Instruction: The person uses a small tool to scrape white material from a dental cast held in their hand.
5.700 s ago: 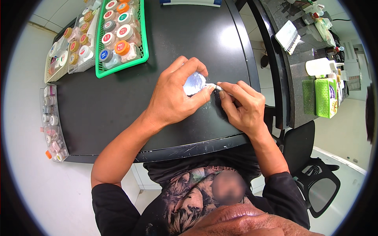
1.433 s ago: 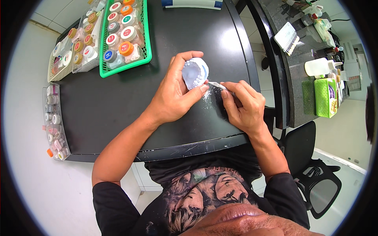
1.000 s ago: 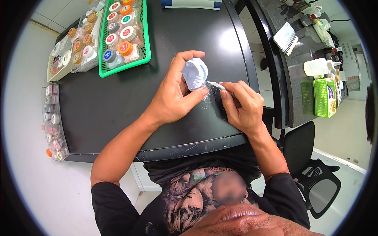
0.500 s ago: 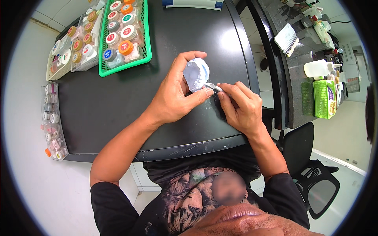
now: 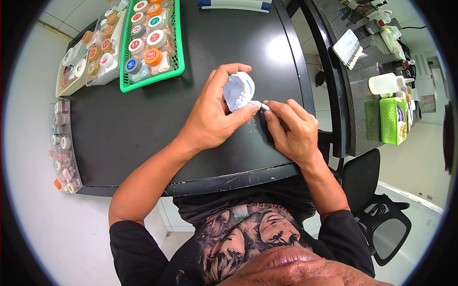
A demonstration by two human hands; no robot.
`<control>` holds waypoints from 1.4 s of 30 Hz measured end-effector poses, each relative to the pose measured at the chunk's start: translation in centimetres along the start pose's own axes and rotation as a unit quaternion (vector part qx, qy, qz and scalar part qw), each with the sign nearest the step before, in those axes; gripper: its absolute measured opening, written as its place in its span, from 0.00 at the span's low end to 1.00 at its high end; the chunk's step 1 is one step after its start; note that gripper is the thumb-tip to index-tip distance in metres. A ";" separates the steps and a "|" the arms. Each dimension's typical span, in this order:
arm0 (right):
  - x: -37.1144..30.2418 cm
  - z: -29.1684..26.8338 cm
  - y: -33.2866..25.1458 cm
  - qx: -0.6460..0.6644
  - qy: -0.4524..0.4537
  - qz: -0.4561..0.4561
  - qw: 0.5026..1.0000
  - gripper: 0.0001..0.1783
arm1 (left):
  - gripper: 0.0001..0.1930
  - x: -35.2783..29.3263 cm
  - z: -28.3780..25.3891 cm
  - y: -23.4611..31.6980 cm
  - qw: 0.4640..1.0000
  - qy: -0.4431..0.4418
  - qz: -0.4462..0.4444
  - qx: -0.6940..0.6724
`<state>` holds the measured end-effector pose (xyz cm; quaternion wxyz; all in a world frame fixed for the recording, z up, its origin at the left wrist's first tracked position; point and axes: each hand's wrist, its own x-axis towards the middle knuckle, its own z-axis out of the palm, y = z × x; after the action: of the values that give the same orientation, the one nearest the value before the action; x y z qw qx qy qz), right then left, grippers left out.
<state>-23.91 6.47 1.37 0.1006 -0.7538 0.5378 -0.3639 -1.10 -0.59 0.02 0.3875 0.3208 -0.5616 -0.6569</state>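
Two bare hands, left hand and right hand, meet over one black tabletop. One white plaster dental cast and one thin metal tool are between them. One green plastic basket carries about eight round lidded jars. One black office chair stands nearby.

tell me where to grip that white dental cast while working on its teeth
Judging by its pose, hold the white dental cast by its smooth curved base rim, from the left as the left hand does; this leaves the teeth facing the right hand.
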 end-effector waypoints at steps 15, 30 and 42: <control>0.0 0.1 0.0 -0.012 0.025 0.002 1.000 0.10 | 0.32 -0.1 0.4 -0.4 0.987 0.055 0.039 0.143; 0.0 0.1 0.0 -0.006 0.024 0.028 0.999 0.07 | 0.41 -0.5 1.0 0.1 0.995 0.075 -0.007 0.072; -0.2 0.3 0.2 -0.021 0.010 0.030 0.999 0.07 | 0.34 -0.3 0.9 0.3 0.986 0.078 0.057 0.133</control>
<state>-23.94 6.52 0.94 0.0904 -0.7359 0.5682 -0.3569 -1.69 0.15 0.49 0.4208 0.3875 -0.6295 -0.5258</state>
